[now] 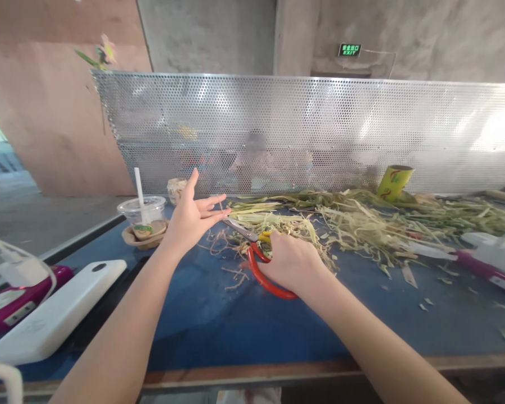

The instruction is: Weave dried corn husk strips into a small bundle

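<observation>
Toward five o'clock, gripping scissors in closed right hand, apparently for leverage; at nine, holding left hand outstretched near blades, perhaps guiding; cannot tell if pinching.

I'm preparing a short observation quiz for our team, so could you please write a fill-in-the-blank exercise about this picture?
1. The red-handled scissors are held in the person's ____ hand.
2. The straw in the clear plastic cup is ____.
3. The green-lettered sign high at the back reads, in English, "____".
4. The tabletop is coloured ____.

Missing words: right; white; EXIT; blue.
</observation>
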Demonstrator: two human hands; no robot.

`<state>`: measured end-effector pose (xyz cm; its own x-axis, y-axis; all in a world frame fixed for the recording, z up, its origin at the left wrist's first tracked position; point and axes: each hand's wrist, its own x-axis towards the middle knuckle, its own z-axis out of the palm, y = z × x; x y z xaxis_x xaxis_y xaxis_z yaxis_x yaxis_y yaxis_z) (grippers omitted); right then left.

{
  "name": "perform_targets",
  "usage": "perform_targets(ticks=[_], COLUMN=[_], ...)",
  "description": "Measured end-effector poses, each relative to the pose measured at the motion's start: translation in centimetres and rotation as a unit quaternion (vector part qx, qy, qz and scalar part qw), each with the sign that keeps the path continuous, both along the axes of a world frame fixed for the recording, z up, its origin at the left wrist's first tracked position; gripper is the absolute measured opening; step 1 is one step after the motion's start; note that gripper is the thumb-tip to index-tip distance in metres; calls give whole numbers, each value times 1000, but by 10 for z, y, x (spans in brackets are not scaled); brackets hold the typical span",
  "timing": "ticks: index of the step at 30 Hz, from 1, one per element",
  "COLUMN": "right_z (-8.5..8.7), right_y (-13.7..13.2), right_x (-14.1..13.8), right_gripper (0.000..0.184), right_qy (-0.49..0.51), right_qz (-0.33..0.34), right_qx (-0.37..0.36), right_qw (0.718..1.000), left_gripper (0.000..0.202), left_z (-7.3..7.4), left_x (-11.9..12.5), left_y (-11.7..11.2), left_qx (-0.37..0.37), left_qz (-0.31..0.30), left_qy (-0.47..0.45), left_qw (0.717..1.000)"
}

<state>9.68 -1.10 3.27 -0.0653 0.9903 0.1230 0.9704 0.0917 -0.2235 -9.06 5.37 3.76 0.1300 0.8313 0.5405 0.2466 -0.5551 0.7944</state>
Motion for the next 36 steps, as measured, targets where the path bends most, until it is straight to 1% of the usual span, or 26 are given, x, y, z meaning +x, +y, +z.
perform_targets(ticks=[7,11,14,16,19,21,25,29,33,36], right_z=[-4,-7,-10,-14,-19,-21,-24,-32,-41,-42], right_y=[2,3,5,8,15,19,22,20,21,21], right_x=[2,5,8,9,10,10,13,19,21,20], right_gripper=[58,55,53,53,52,52,56,63,65,67], right_qy=[17,56,106,137,165,175,218,272,281,278], right_qz=[9,15,27,34,43,47,47,70,83,86], right_qx=[-2,-24,-53,-73,-97,-103,-119,-134,-122,-121], right_qw=[1000,998,993,987,980,978,968,950,948,949], left_gripper=[99,95,99,105,110,107,100,101,100,100], left_z=[-1,0,-2,-5,-9,-10,-10,-6,-4,-4], left_x=[2,1,-2,-4,-6,-6,-5,-4,-1,0], left_y=[-2,-2,3,7,12,13,12,7,2,1], left_qx=[-3,28,60,66,37,11,-5,-4,-11,-19], left_qz=[-34,-53,-66,-65,-44,-28,-12,1,-9,-23], left_qy=[23,33,54,78,125,146,117,105,123,130], left_qw=[999,998,995,993,991,989,993,995,992,991])
